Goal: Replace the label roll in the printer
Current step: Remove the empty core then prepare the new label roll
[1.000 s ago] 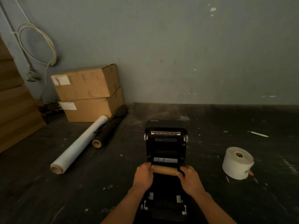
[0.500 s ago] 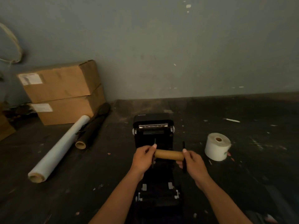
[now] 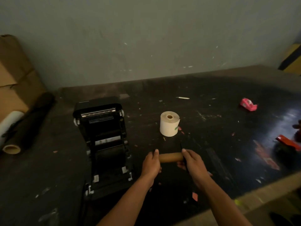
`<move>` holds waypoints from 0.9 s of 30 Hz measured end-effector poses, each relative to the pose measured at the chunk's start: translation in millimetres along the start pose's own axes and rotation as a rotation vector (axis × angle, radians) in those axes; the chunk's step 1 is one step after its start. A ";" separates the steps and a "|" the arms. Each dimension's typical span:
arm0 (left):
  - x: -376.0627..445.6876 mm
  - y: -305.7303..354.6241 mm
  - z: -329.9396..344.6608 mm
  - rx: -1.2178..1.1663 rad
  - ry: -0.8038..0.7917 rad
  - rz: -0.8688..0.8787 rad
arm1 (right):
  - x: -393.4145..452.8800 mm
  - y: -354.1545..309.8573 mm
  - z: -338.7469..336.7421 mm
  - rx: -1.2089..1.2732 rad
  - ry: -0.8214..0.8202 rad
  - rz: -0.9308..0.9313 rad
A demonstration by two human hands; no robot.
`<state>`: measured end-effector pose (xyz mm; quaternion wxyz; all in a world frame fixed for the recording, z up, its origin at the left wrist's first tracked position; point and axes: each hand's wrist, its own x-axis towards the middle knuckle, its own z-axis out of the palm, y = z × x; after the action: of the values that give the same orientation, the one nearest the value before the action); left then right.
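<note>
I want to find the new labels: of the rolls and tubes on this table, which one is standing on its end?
The white label roll right of the printer stands on end, core hole up. The others lie on their sides.

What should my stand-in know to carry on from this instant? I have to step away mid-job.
Left hand and right hand each grip one end of the empty cardboard core, held above the table, right of the printer.
The printer's lid is open and no roll shows in its bay.
The new label roll stands on end on the table, beyond the hands, untouched.
Done: old core is out.
Left: set the core aside, seat the new roll, feed it, close the lid.
</note>
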<state>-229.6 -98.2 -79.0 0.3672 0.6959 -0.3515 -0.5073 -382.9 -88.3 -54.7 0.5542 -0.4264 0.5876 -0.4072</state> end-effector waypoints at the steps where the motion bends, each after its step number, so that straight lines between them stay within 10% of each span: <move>1: 3.9 0.5 7.0 0.009 0.021 -0.023 | 7.2 0.4 -5.4 -0.020 -0.017 0.007; 9: 39.8 8.8 56.7 0.306 0.081 -0.051 | 73.4 29.8 -44.0 -0.274 -0.035 0.021; 18: 47.2 -7.2 49.7 0.115 0.291 -0.229 | 125.2 40.9 -56.2 -0.308 -0.203 0.122; 27: 51.2 -39.1 42.5 0.766 0.334 -0.084 | 148.8 42.7 -70.5 -0.234 -0.244 0.166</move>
<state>-253.9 -130.0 -145.1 0.1128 0.8686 -0.4217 -0.2345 -458.7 -216.5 -136.8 0.5995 -0.4842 0.5927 -0.2342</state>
